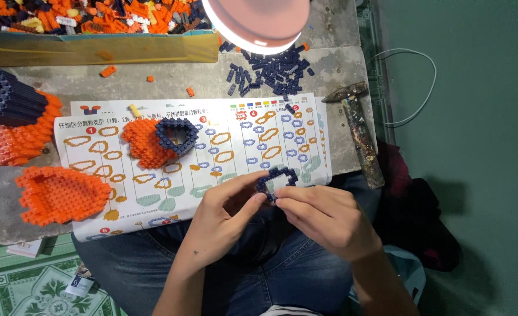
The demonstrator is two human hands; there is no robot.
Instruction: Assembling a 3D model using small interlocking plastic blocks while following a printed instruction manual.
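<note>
The navy ring [276, 181] of small bricks sits between the two hands, at the near edge of the sheet [189, 158], above the lap. The left hand [227, 205] comes at it from below-left: thumb and forefinger reach up and right, narrowed onto the ring's lower-left edge. The right hand [323, 219] comes from below-right, its fingertips pinched close on the ring's lower-right edge. Both hands grip it, so neither is clearly nearer; the ring stands just beyond both sets of fingertips, up and away from the palms. Its opening faces the camera and it looks a little wider than tall, the long axis running roughly left to right across the gap between the hands.

Farther from the fingers, up and left on the sheet, lies a navy heart-shaped ring [177, 134] touching an orange piece [145, 143]. Well to the left is a larger orange slab [60, 193], and beyond that a navy and orange build [10, 117]. Up and right of the fingers lies a pile of loose navy bricks [270, 70], with a hammer [358, 129] to the right of it.
</note>
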